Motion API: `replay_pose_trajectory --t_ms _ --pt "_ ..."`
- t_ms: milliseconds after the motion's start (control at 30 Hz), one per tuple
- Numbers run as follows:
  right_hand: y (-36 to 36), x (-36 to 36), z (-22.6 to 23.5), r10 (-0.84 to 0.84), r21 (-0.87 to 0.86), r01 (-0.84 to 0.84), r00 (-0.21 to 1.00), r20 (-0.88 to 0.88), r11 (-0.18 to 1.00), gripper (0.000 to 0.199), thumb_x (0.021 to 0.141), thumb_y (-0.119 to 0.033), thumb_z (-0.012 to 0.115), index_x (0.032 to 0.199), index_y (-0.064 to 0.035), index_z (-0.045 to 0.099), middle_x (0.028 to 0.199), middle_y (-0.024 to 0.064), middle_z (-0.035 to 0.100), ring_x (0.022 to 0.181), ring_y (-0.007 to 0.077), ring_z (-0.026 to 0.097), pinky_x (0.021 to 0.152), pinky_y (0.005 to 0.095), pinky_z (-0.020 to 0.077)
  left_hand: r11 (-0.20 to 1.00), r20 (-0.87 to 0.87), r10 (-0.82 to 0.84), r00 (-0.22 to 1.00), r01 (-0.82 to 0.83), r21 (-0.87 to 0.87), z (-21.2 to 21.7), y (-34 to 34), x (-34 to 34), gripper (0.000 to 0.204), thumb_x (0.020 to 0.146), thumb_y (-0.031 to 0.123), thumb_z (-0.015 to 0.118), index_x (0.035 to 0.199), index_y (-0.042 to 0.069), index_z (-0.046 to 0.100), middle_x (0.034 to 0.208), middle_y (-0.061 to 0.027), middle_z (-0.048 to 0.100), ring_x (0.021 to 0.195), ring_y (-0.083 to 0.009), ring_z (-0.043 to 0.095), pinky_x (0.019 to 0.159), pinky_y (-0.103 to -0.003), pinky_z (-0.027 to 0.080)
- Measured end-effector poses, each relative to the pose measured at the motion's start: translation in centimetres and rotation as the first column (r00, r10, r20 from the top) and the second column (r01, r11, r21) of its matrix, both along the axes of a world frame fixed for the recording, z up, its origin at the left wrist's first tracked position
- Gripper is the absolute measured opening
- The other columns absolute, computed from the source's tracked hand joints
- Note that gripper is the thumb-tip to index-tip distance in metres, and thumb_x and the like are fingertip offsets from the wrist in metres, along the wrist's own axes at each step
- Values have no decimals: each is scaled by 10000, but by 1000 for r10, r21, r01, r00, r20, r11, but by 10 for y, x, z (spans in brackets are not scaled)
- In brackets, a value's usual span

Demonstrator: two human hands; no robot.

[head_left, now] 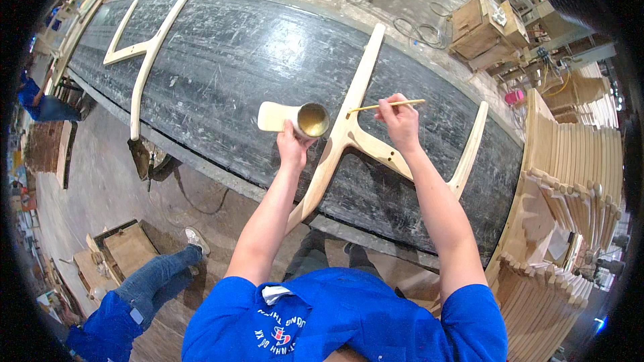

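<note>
A pale wooden chair-frame part (pixel 339 131) with branching arms lies across the dark, scuffed tabletop (pixel 228 80). In my left hand (pixel 292 146), closed around it, is a small round cup (pixel 312 121) with yellowish-brown contents, held just left of the wood. A flat cream-coloured piece (pixel 272 118) juts out beside the cup; whether it is joined to the cup I cannot tell. My right hand (pixel 400 124) pinches a thin wooden stick (pixel 389 105), its tip at the frame near the branching joint. Two dark holes show in the frame's side arm.
A similar wooden frame (pixel 146 50) lies at the table's left. Stacks of wooden parts (pixel 570 161) crowd the right side. A wooden box (pixel 486 27) stands beyond the table. Another person in blue (pixel 127 308) is at the lower left, another (pixel 47 104) farther left.
</note>
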State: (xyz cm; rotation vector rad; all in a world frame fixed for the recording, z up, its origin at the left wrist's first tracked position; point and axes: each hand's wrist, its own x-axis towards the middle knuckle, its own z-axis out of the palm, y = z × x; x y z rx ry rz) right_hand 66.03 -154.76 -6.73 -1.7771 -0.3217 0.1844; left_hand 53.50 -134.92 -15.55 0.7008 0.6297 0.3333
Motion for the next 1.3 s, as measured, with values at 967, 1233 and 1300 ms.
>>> replay_pose_trajectory --t_ms 967,1233,1300 --pt "45 37 -16 420 -558 -224 872 252 799 194 830 -191 587 751 -32 509 644 164 541 645 352 567 582 416 455 997 -74 62 995 -65 -35 3 12 -79 390 961 368 350 1204 71 425 1126 -95 559 1001 -251 593 725 -441 560" --pt "28 63 2 812 -626 -576 557 171 527 68 760 -65 540 819 -32 536 807 150 581 805 327 580 674 387 471 997 -99 77 992 -73 36 13 -15 -69 344 954 337 392 1106 45 495 1050 -79 593 961 -216 607 712 -412 561" --pt "17 67 8 816 -577 -617 555 164 536 98 751 -49 532 845 -38 556 812 145 582 816 336 572 689 382 471 991 -106 108 989 -99 85 15 -22 -63 313 949 331 420 1045 53 527 1012 -55 602 912 -173 606 678 -366 539"
